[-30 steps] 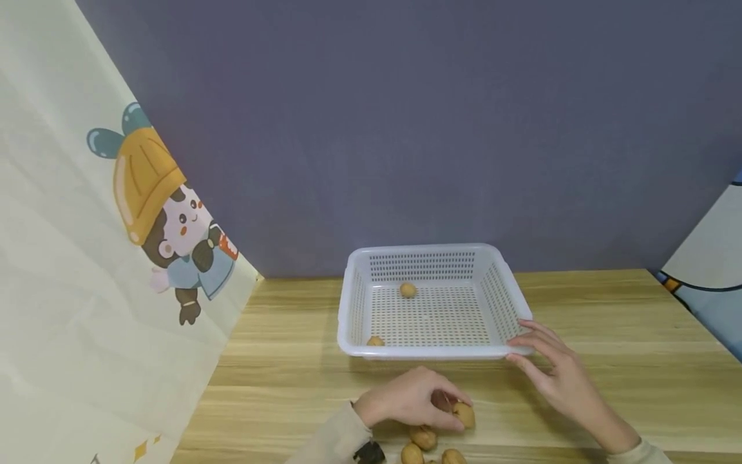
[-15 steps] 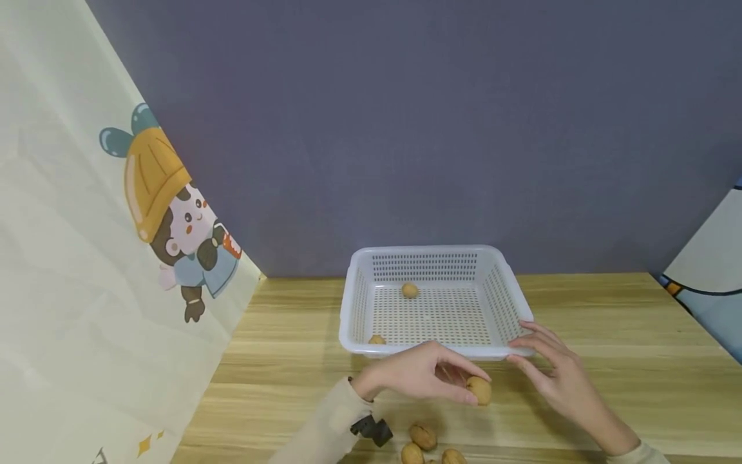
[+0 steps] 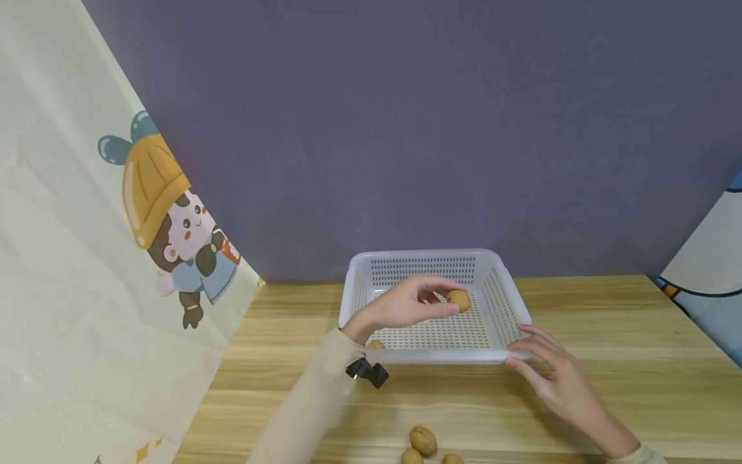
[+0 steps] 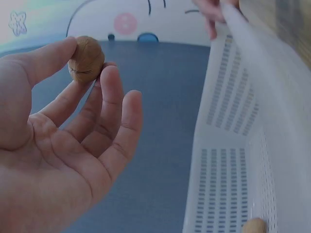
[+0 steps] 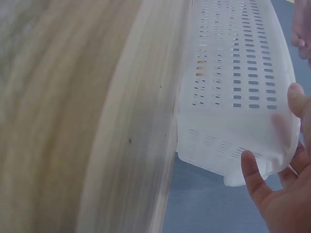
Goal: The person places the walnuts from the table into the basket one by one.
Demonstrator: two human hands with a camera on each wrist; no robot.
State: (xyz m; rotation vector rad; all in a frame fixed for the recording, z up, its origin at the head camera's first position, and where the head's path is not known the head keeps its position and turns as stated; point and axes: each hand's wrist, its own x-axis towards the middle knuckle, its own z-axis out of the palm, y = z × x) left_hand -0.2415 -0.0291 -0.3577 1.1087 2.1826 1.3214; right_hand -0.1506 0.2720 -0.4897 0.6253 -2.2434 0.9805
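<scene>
My left hand (image 3: 408, 303) pinches a walnut (image 3: 460, 300) between thumb and fingertips, held above the white plastic basket (image 3: 435, 356). In the left wrist view the same walnut (image 4: 86, 59) sits at the fingertips, the other fingers loosely bent. My right hand (image 3: 559, 374) holds the basket's front right corner; the right wrist view has its thumb and fingers about the rim (image 5: 290, 63). Inside the basket, one walnut (image 3: 376, 345) lies at the front left. The left hand covers part of the basket floor.
Several walnuts (image 3: 423, 440) lie on the wooden table (image 3: 278, 367) near its front edge, partly cut off by the frame. A dark wall (image 3: 406, 129) rises behind the basket. A pale sheet with a cartoon figure (image 3: 185, 232) hangs at the left.
My left hand has lifted the walnut off the table and carried it forward over the basket. The right hand stays at the corner. A walnut at the basket's back is now hidden.
</scene>
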